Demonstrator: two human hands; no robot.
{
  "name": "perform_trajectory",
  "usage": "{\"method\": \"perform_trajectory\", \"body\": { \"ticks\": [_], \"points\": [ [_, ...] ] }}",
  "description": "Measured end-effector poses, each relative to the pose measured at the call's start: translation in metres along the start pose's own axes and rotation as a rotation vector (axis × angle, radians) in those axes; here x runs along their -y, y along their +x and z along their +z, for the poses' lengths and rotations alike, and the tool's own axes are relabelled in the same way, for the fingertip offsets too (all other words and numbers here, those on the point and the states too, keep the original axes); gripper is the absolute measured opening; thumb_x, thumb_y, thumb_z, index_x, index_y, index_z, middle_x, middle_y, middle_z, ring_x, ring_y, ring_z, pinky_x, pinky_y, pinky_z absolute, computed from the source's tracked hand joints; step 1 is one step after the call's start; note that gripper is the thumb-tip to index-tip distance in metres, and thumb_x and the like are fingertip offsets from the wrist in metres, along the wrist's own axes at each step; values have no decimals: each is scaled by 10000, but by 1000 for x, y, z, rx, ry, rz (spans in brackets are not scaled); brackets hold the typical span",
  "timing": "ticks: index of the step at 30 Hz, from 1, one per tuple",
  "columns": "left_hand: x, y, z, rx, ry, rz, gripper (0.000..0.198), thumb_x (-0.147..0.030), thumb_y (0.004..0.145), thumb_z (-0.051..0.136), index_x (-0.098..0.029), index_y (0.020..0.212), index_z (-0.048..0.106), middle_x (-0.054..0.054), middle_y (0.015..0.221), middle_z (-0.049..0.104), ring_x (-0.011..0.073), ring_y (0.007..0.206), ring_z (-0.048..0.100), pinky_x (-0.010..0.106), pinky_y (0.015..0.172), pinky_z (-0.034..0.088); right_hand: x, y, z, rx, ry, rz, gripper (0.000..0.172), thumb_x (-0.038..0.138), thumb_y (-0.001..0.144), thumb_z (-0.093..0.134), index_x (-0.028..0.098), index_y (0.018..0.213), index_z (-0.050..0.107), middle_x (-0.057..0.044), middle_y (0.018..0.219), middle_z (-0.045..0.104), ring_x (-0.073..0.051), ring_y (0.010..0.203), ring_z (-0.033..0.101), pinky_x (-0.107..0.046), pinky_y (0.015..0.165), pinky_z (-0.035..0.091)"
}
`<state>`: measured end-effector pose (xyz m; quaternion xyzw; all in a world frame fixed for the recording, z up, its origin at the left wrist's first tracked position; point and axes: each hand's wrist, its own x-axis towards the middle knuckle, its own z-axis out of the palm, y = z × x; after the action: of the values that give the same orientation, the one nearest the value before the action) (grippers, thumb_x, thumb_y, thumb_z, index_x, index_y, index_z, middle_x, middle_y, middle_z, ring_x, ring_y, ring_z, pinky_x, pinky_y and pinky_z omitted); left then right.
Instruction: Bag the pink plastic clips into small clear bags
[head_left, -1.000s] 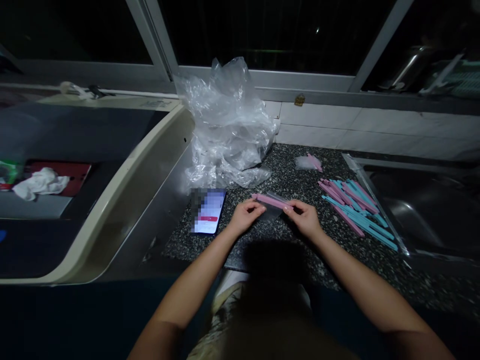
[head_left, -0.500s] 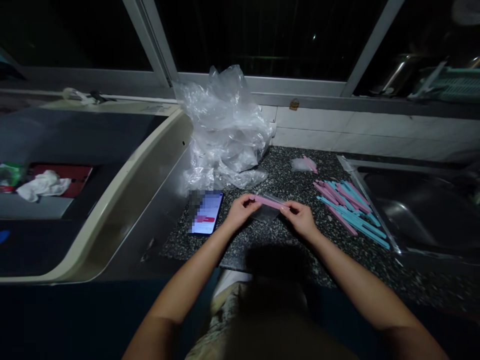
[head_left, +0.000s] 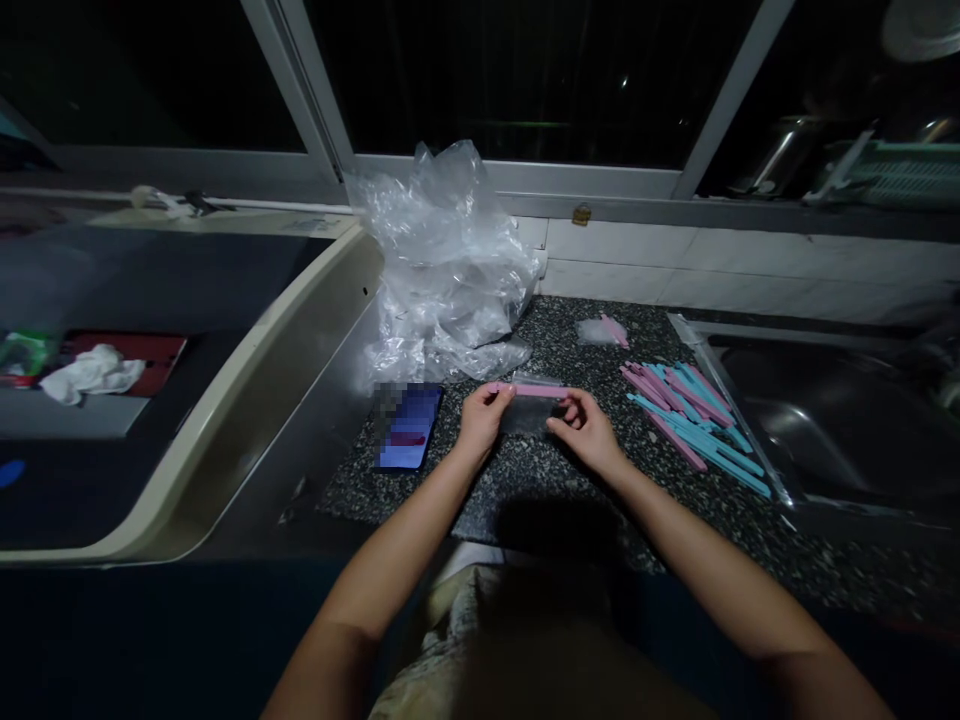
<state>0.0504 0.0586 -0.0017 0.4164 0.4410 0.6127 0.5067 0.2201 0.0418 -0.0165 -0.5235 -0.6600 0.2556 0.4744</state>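
My left hand (head_left: pixel 481 417) pinches the left end of a pink strip (head_left: pixel 531 390) that runs along the top of a small clear plastic bag (head_left: pixel 528 415). My right hand (head_left: pixel 585 431) pinches the bag at its right side, just under the strip. Both hands hold it level, a little above the dark speckled counter (head_left: pixel 525 470). To the right lies a heap of several pink and blue strips (head_left: pixel 694 412).
A phone (head_left: pixel 407 438) with a lit screen lies left of my hands. A big crumpled clear bag (head_left: pixel 446 270) stands behind. A small bag with pink strips (head_left: pixel 604 331) lies further back. A steel sink (head_left: pixel 832 420) is at the right, a beige appliance (head_left: pixel 195 400) at the left.
The pink strip and small bag have turned from slanted to level and risen slightly. My right hand slid left under the strip. The phone screen has dimmed.
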Motion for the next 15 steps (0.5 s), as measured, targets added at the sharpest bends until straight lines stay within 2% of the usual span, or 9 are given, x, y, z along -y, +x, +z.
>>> {"method": "perform_trajectory", "body": {
  "ticks": [2,3,6,8,11,15],
  "points": [
    [-3,-1,-11,17,106,37,257,-388,586,679,-142,648,642,-21,614,596,113,617,514,220,634,395,5,7,6,-7,-139,-146,582,332,639,680,190,1170,490,-78,993,610,-177,780,552,-308,653,464],
    [-5,-1,-18,14,149,54,252,-385,598,668,-140,652,645,-20,612,595,114,616,514,219,632,394,8,11,11,34,-212,-230,583,317,656,675,194,1192,479,-90,1038,605,-199,852,549,-334,714,461],
    [-12,2,-40,-56,252,95,275,-403,615,643,-133,669,649,-23,608,584,115,612,507,213,615,386,19,22,29,191,-395,-417,326,275,764,585,180,1076,576,-92,976,640,-214,891,538,-355,790,434],
    [-15,5,-53,-96,311,91,304,-424,607,642,-127,675,652,-25,605,580,117,612,504,212,607,381,22,26,44,257,-488,-449,236,266,808,534,164,1005,615,-87,904,657,-204,844,539,-338,770,429],
    [-17,8,-64,-102,347,40,330,-437,588,654,-118,675,654,-25,595,581,114,598,498,211,596,377,22,27,60,302,-570,-447,234,286,810,539,158,982,633,-72,865,662,-199,818,531,-319,738,420],
    [-14,14,-55,-110,296,14,339,-445,582,661,-119,674,649,-23,590,584,108,575,493,211,578,378,16,34,55,249,-574,-469,229,286,832,503,172,979,637,-65,861,649,-184,816,519,-297,739,412]
  ]
}}
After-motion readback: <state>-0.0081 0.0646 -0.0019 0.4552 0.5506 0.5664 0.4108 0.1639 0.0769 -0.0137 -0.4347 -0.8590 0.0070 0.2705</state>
